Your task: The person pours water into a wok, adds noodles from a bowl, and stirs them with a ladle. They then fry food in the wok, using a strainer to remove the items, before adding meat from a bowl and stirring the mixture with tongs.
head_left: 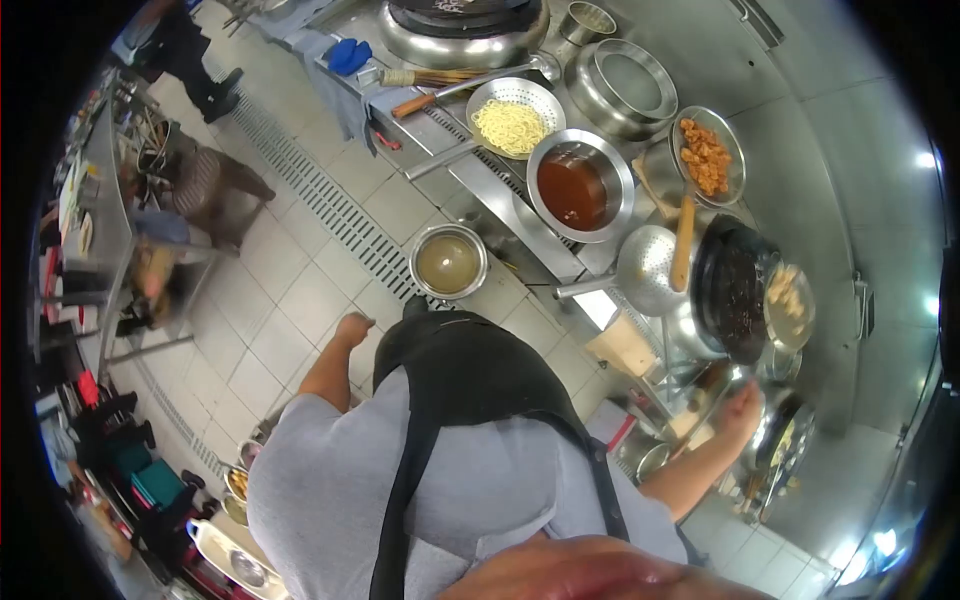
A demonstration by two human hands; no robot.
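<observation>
Over the tiled floor, my left hand (354, 328) hangs at my side with its fingers curled; whether it holds anything is too small to tell. My right hand (741, 408) is closed at the stove on the right, beside a ladle (737, 378), but what it grips is unclear. Above that hand are a dark wok (735, 285) and a dish of pale pieces (790, 305). A perforated strainer (645, 268) with a wooden-handled tool (683, 243) lies to the wok's left. A metal bowl of red sauce (575, 195) stands farther up.
A colander of noodles (512, 122) and a bowl of fried pieces (706, 155) stand on the counter. A pot of cloudy liquid (448, 263) is in front of me. A floor drain (310, 190) crosses the tiles. Another person (190, 55) stands at the upper left.
</observation>
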